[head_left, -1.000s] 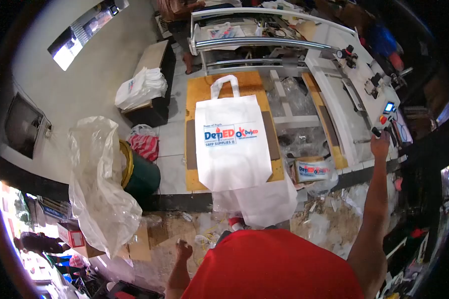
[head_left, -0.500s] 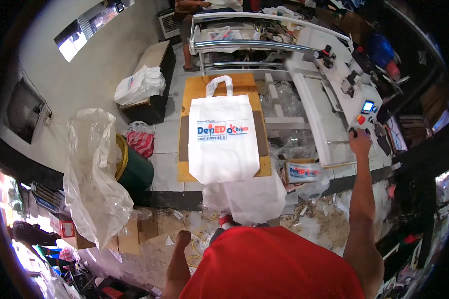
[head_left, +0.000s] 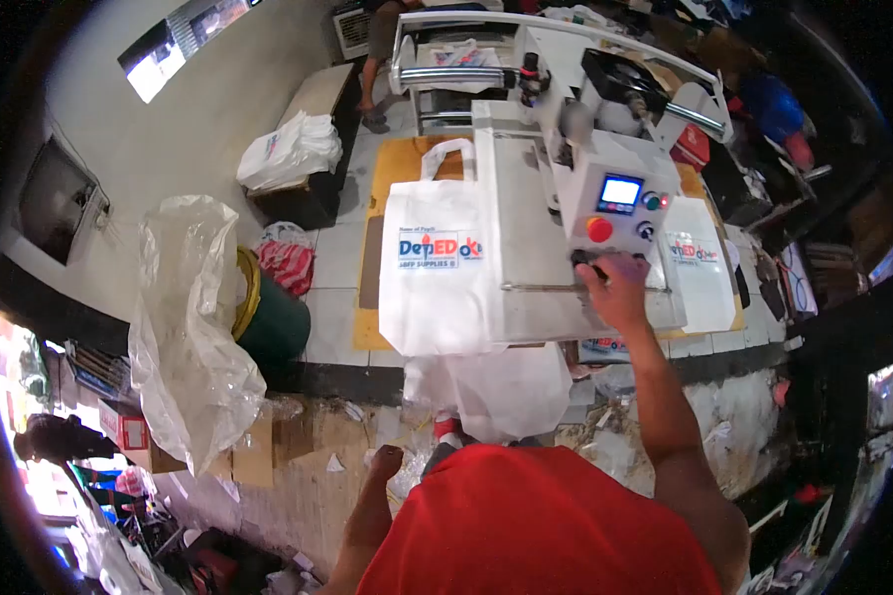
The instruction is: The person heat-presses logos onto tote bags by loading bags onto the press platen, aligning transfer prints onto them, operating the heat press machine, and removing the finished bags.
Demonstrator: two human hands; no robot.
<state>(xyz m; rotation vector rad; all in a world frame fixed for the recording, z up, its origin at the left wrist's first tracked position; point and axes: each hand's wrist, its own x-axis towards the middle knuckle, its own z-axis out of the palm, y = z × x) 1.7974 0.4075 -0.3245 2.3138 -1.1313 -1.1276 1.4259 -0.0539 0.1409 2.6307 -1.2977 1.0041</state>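
Note:
My right hand [head_left: 620, 290] is wrapped round the dark handle [head_left: 583, 260] on the front of a white heat press head [head_left: 620, 154]. The head has a lit screen and a red button, and its flat plate [head_left: 526, 312] covers the right part of a white tote bag [head_left: 432, 307]. That bag lies on an orange-brown board [head_left: 367, 317] and has blue and red DepED print. Right of the head, another printed white tote bag [head_left: 709, 297] lies flat. My left hand [head_left: 387, 459] hangs low beside my body, fingers curled, with nothing visible in it.
Metal rails [head_left: 456, 75] run behind the press. A stack of white bags [head_left: 290, 152] rests on a dark bench at left. Clear plastic [head_left: 189, 337] hangs by a green bin [head_left: 278, 322]. Another person's leg [head_left: 369, 84] shows at the back.
The press head has slid left along its rails with my right hand on its handle. It now covers part of the left tote bag, and a second bag shows at right.

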